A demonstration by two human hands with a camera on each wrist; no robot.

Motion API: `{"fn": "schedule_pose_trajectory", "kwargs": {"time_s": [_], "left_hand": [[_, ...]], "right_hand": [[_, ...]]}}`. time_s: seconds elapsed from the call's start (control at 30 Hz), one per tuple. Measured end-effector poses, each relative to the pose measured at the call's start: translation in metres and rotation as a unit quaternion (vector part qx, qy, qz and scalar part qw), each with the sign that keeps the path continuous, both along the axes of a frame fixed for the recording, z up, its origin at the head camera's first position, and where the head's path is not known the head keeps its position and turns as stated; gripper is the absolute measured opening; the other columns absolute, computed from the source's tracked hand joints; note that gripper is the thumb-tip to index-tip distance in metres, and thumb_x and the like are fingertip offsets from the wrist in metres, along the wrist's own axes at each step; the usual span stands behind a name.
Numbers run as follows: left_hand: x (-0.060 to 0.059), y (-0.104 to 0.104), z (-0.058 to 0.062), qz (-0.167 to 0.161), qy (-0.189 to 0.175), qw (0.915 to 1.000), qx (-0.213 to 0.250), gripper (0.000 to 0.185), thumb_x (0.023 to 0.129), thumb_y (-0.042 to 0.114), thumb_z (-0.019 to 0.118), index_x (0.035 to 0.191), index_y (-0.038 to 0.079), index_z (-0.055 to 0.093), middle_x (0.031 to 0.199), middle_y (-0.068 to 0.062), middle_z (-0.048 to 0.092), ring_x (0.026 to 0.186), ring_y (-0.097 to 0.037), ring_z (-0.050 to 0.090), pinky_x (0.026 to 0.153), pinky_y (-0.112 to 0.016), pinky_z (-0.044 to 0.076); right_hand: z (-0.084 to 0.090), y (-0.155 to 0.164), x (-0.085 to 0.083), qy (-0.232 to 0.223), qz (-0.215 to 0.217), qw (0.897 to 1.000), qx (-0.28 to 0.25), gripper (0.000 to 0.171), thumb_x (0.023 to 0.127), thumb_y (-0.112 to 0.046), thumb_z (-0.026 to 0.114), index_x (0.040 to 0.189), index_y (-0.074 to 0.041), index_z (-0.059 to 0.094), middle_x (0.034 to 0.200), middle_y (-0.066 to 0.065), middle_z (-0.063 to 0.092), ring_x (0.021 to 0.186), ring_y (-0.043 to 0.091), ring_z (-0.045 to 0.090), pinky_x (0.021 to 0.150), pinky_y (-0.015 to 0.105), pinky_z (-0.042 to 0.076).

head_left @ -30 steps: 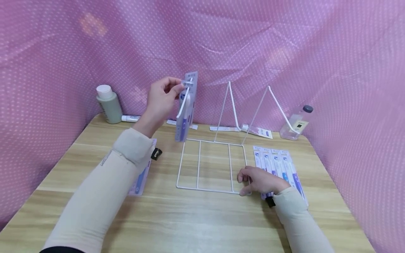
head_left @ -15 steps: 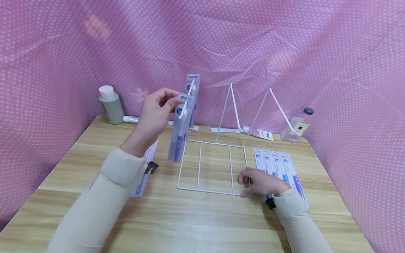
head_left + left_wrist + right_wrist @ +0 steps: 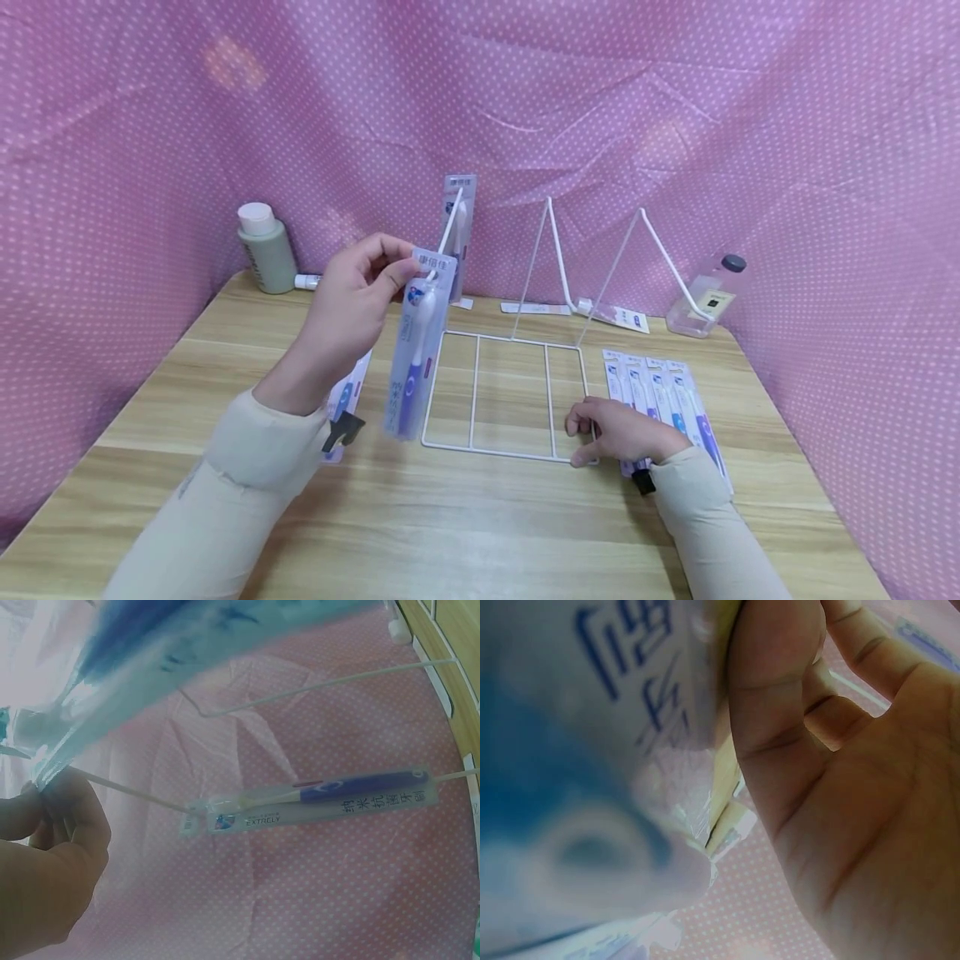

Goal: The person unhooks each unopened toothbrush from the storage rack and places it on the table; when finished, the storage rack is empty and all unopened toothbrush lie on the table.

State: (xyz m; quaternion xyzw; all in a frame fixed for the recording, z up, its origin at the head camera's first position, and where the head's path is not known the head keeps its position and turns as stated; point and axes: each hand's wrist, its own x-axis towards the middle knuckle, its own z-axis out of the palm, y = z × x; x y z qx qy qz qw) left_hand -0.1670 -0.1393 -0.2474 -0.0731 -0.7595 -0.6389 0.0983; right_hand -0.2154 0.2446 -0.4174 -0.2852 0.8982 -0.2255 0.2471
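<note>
My left hand (image 3: pixel 401 268) pinches the top of a packaged purple toothbrush (image 3: pixel 415 350), which hangs down in the air left of the white wire rack (image 3: pixel 510 392). A second packaged toothbrush (image 3: pixel 458 225) hangs on the rack's left hook. In the left wrist view that hanging pack (image 3: pixel 315 802) lies across the pink cloth, and my left hand (image 3: pixel 52 825) grips the blurred near pack (image 3: pixel 150 667). My right hand (image 3: pixel 581 442) holds the front right corner of the rack's base, fingers curled on the wire. The right wrist view shows only my palm (image 3: pixel 855 810) and a blurred pack (image 3: pixel 592 787).
A row of several packaged toothbrushes (image 3: pixel 660 400) lies right of the rack, and more packs (image 3: pixel 347 398) lie under my left arm. A grey-green bottle (image 3: pixel 262 248) stands back left, a clear bottle (image 3: pixel 708 296) back right. Pink dotted cloth (image 3: pixel 675 125) walls in the table.
My left hand has drawn its toothbrush pack away from the rack's left hook, down and toward me. One pack stays hanging on the hook. My right hand has not moved.
</note>
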Motion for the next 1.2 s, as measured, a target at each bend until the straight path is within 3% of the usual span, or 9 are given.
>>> {"fn": "schedule_pose_trajectory", "kwargs": {"time_s": [0.6,1.2], "left_hand": [[0.024,-0.004,0.009,-0.019,-0.013,0.9997,-0.002,0.018,0.11,0.013,0.057,0.119,-0.001,0.062,0.105,-0.01,0.061,0.094,-0.017,0.061,0.087,-0.024,0.058],[0.028,-0.01,0.026,-0.012,-0.003,0.9999,0.003,0.016,0.109,0.016,0.059,0.117,0.002,0.062,0.104,-0.006,0.063,0.094,-0.016,0.063,0.086,-0.024,0.059]], "right_hand": [[0.002,-0.002,0.001,-0.009,-0.012,1.0,0.003,0.034,0.083,-0.029,0.091,0.101,-0.016,0.065,0.095,-0.001,0.058,0.088,0.017,0.053,0.077,0.029,0.043],[0.004,-0.003,0.003,-0.004,-0.013,1.0,0.004,0.034,0.083,-0.029,0.091,0.1,-0.017,0.065,0.096,-0.002,0.059,0.088,0.017,0.054,0.077,0.03,0.043]]}}
